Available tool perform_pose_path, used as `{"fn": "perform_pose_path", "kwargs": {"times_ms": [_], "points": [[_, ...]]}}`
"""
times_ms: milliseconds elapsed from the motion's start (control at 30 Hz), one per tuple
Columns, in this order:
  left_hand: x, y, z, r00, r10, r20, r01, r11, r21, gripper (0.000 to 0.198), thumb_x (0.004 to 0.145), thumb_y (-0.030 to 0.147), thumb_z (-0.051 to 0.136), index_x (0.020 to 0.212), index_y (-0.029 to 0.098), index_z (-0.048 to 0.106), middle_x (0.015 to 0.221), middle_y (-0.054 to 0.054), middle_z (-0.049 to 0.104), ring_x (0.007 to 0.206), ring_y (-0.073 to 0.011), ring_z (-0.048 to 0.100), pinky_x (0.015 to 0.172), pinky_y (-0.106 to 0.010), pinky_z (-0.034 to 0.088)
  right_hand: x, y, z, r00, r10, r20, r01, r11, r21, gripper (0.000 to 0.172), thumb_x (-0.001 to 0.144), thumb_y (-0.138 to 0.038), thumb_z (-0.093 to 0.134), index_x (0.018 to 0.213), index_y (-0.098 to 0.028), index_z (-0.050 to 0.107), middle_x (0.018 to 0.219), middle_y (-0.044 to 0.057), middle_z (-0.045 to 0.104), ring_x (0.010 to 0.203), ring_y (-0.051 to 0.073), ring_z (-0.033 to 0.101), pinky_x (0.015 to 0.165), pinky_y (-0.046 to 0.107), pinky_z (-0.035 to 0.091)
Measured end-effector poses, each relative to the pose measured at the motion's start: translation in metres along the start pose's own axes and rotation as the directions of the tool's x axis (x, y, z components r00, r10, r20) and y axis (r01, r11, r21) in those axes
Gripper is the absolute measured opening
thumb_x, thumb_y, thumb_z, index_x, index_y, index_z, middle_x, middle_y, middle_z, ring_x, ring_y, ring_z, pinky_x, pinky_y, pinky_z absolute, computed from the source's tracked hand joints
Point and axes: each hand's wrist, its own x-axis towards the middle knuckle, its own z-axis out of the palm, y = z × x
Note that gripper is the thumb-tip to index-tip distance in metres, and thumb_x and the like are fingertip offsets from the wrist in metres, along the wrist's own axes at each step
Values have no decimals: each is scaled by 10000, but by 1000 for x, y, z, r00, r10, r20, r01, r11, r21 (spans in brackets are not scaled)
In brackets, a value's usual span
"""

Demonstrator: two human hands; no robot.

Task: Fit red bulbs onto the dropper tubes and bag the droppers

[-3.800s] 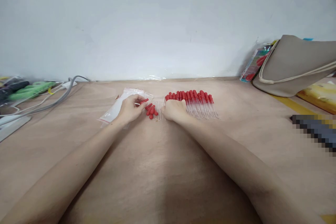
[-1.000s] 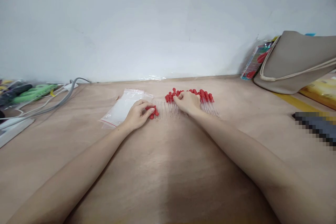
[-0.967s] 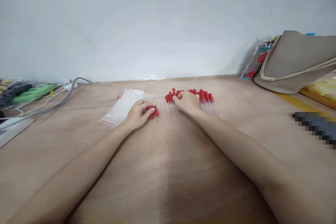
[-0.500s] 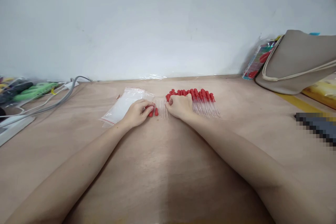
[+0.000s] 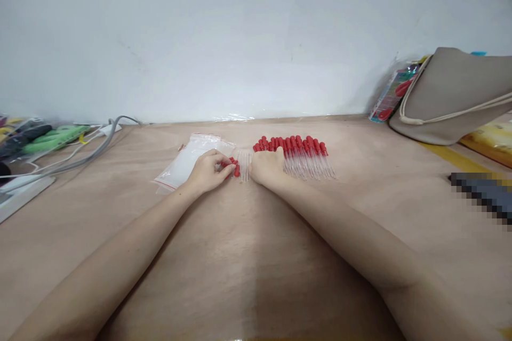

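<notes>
A row of glass droppers with red rubber bulbs (image 5: pixel 304 153) lies on the wooden table (image 5: pixel 248 256). A smaller group of red-bulbed droppers (image 5: pixel 237 166) lies just left of it. My left hand (image 5: pixel 208 171) rests beside this smaller group, its fingers curled onto the red bulbs. My right hand (image 5: pixel 266 166) lies at the left end of the long row, fingers bent down onto the droppers. A clear zip bag (image 5: pixel 188 161) lies under and behind my left hand.
A beige bag (image 5: pixel 452 98) with a cord sits at the far right, a colourful packet (image 5: pixel 390 96) behind it. Grey cables (image 5: pixel 84 152) and green items (image 5: pixel 52 138) lie at the left. A yellow package (image 5: pixel 488 144) sits at the right edge. A white wall runs behind.
My right hand has slid from the middle of the long row to its left end, closer to my left hand. My left hand has stayed on the small group.
</notes>
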Motion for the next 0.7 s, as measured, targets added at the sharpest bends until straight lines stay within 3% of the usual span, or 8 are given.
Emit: {"fn": "perform_pose_path", "kwargs": {"times_ms": [167, 333, 433, 567, 700], "points": [[-2, 0, 3, 998, -66, 6, 65, 998, 22, 200, 787, 337, 520, 743, 169, 620, 742, -36, 616, 656, -157, 563, 626, -286, 443, -6, 1, -5, 1000, 17, 7, -18, 1000, 23, 260, 818, -228, 406, 754, -136, 641, 777, 138, 673, 727, 225, 605, 770, 392, 258], [-3, 1, 2, 987, -153, -39, 151, 987, -47, 192, 831, 346, 468, 816, 179, 562, 720, -18, 641, 643, -156, 585, 590, -271, 442, -25, 18, -9, 977, 12, -212, 4, 997, 73, 307, 872, -282, 324, 912, -80, 553, 755, 143, 650, 729, 243, 590, 710, 349, 253], [-3, 4, 1, 979, -158, -132, 147, 985, -91, 162, 824, 311, 479, 861, 170, 551, 750, -21, 631, 664, -149, 588, 595, -259, 456, -37, 37, -3, 946, -84, -312, 128, 984, 126, 288, 900, -279, 295, 913, -109, 528, 764, 106, 652, 713, 214, 573, 716, 331, 244], [-5, 15, 4, 982, -19, -188, -5, 992, -124, 234, 836, 245, 458, 1036, 165, 549, 872, -42, 591, 760, -147, 580, 685, -277, 476, -51, 63, 9, 864, -243, -442, 341, 927, 157, 260, 909, -260, 340, 987, -140, 556, 835, 85, 670, 764, 183, 568, 762, 326, 247], [-14, 32, 10, 984, 167, -69, -175, 977, -124, 231, 861, 202, 421, 1013, 169, 591, 913, -59, 545, 864, -160, 535, 771, -294, 456, -60, 78, 15, 800, -356, -484, 497, 844, 202, 281, 911, -241, 354, 1077, -141, 557, 861, 74, 662, 755, 163, 565, 691, 297, 295]]}}
